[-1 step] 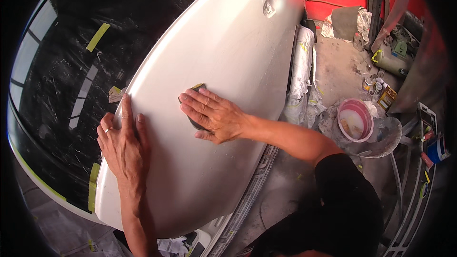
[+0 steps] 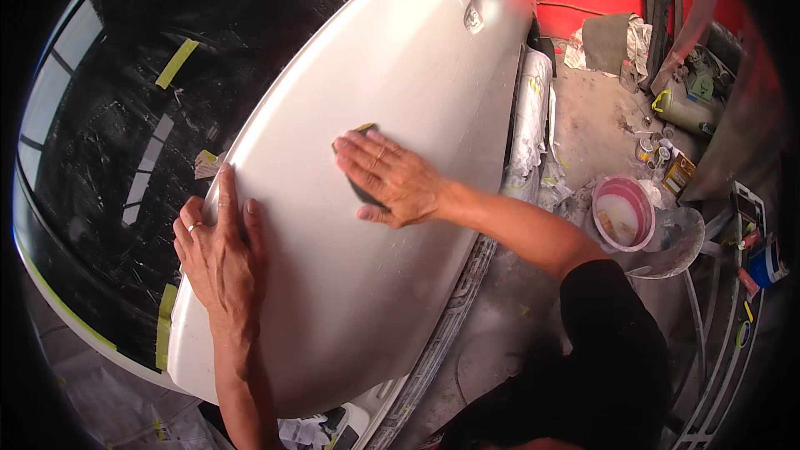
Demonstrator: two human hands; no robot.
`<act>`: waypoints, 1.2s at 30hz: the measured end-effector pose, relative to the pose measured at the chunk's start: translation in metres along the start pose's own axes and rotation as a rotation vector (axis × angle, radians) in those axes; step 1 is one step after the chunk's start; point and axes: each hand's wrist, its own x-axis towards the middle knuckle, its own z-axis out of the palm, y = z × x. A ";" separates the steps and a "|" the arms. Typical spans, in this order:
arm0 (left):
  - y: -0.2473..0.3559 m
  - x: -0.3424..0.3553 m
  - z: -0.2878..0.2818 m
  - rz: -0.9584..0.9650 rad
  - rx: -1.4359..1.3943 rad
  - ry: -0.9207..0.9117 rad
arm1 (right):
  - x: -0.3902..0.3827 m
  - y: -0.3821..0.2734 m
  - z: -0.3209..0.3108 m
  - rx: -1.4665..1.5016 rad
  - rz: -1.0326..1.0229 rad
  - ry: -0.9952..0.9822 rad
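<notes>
A white car door panel (image 2: 358, 300) fills the middle of the view, its surface smooth and slightly shiny. My right hand (image 2: 396, 179) presses flat on the panel with a dark grey sanding pad (image 2: 365, 193) under its fingers. Only the pad's edges show, with a yellowish bit at the far end; the rest is hidden beneath the palm. On the panel's left edge rests my left hand (image 2: 221, 254), fingers spread and holding nothing, a ring on one finger.
Left of the panel lies dark glass (image 2: 100, 167) with yellow-green tape (image 2: 177, 64) on it. At right, a pink bucket (image 2: 646, 212) holds cloudy liquid. Beyond it are small cans, a green tank (image 2: 685, 111) and a metal rack (image 2: 717, 367). Newspaper (image 2: 637, 37) lies farther back.
My right hand has slid with the sanding pad up and to the right across the panel. My left hand stays at the panel's edge.
</notes>
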 end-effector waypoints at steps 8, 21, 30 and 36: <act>0.004 0.002 0.002 0.063 -0.039 0.006 | 0.019 0.090 0.006 0.107 0.743 0.256; -0.012 0.011 0.008 0.093 -0.168 0.185 | 0.002 0.050 0.017 0.136 0.584 0.232; 0.006 0.022 0.004 0.061 -0.176 0.213 | 0.014 0.190 -0.010 0.053 0.667 0.259; -0.009 0.006 0.005 0.027 -0.095 0.181 | -0.019 0.040 0.006 0.041 0.241 0.048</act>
